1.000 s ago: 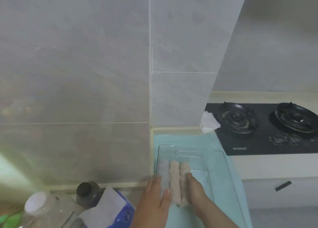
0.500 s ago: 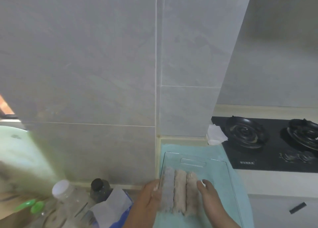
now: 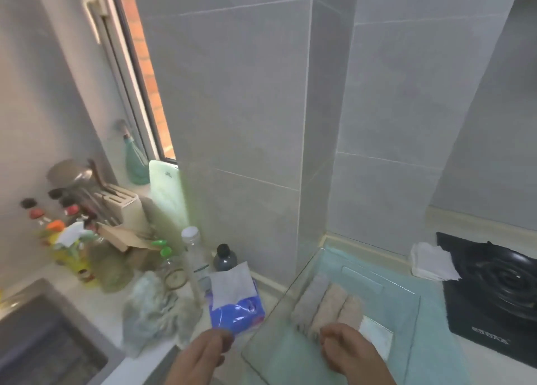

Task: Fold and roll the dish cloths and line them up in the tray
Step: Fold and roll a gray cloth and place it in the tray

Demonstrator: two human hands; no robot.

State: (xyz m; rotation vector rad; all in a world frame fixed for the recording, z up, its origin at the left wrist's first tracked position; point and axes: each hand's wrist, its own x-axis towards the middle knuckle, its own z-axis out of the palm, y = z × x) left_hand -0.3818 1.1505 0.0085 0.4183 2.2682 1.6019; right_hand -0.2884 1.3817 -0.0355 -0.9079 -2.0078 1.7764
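Three rolled dish cloths lie side by side in a clear plastic tray (image 3: pixel 406 323): a grey roll (image 3: pixel 311 300) on the left, a beige roll (image 3: pixel 328 306) in the middle and another beige roll (image 3: pixel 351 309) on the right. The tray rests on a light teal mat (image 3: pixel 436 352). My right hand (image 3: pixel 348 352) hovers just in front of the rolls with loosely curled fingers, holding nothing. My left hand (image 3: pixel 203 355) is left of the tray, near a blue tissue pack (image 3: pixel 236 312), and is also empty.
A crumpled grey-green cloth (image 3: pixel 151 309) lies on the counter by the sink (image 3: pixel 43 341). Bottles (image 3: pixel 194 262), a knife block (image 3: pixel 122 201) and a cutting board (image 3: pixel 167 192) crowd the left corner. A black gas hob (image 3: pixel 499 294) and white napkins (image 3: pixel 433 262) are at the right.
Both hands have let go of the rolls and pulled back toward me. The left hand moved out of the tray to the left. The view swung left, showing the sink and window.
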